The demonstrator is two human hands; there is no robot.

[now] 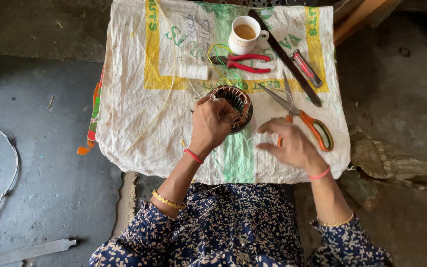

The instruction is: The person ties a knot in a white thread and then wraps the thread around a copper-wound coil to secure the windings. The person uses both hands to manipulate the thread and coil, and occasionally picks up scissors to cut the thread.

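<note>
A round motor stator [236,104] with copper windings stands on a white woven sack [139,109] spread over a low table. My left hand [211,122] grips the stator's near left rim, fingers curled over the coil. My right hand [290,142] hovers to the right of the stator with fingers spread, blurred by motion; a thin white thread seems to run from it toward the stator. It lies just beside the orange-handled scissors [306,120], partly covering one handle.
A cup of tea [244,34], red-handled pliers [243,63], a spool of white thread [193,72], a dark flat bar [286,59] and a small red tool [306,68] lie at the far side. White cable [6,183] and a metal strip [25,251] lie on the floor left.
</note>
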